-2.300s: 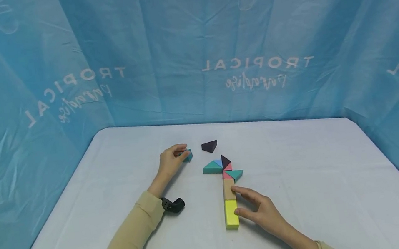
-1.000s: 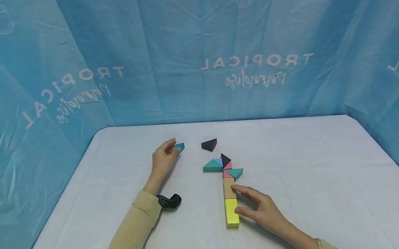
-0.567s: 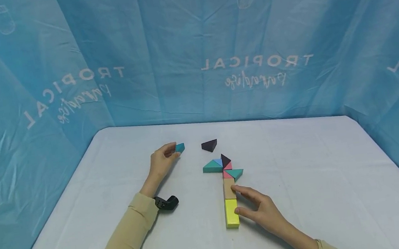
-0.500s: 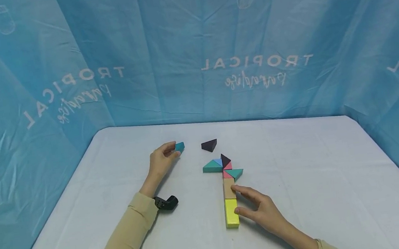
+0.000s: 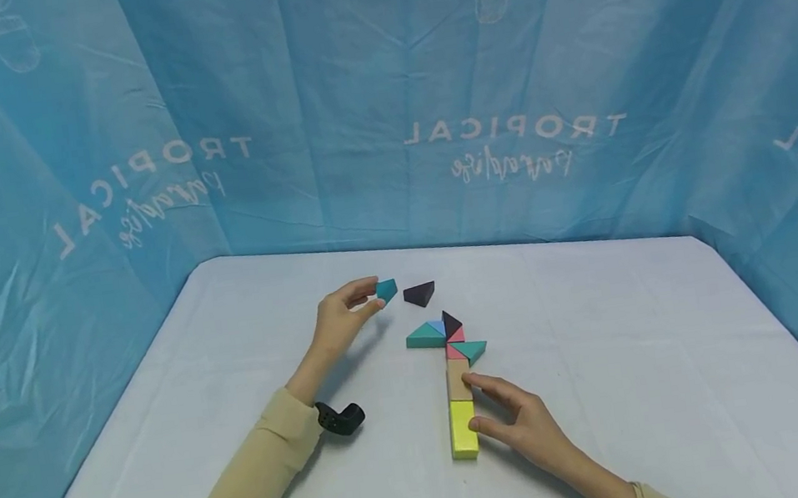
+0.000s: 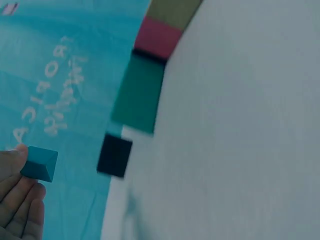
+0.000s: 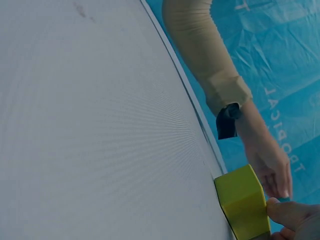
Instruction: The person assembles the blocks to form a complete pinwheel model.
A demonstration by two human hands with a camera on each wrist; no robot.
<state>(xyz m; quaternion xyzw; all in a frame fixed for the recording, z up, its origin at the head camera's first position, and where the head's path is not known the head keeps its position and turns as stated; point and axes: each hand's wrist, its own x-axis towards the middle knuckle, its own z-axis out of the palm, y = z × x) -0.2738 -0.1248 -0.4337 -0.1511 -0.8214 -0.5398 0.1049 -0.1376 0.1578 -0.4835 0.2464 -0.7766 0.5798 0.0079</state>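
My left hand [image 5: 343, 319] pinches a small teal block [image 5: 386, 291] between thumb and fingers, above the table as its shadow shows. In the left wrist view the teal block [image 6: 41, 164] has a sloped face. Just right of it lies a black wedge block [image 5: 419, 294]. My right hand [image 5: 523, 422] rests beside a row of blocks. Its thumb touches the yellow block [image 5: 464, 430] and a fingertip touches the tan block [image 5: 459, 380]. At the far end of the row are small pink, blue and black triangles, with a green triangle [image 5: 425, 335] on the left and another green triangle [image 5: 469, 350] on the right.
A white cloth covers the table [image 5: 647, 351]. Blue printed curtains [image 5: 364, 102] stand behind it and at both sides. A black wrist camera [image 5: 341, 418] juts from the left sleeve, low over the table.
The left hand first shifted away to the left with the teal block, then came back right, bringing it up close to the black wedge. The right hand and the row stay put.
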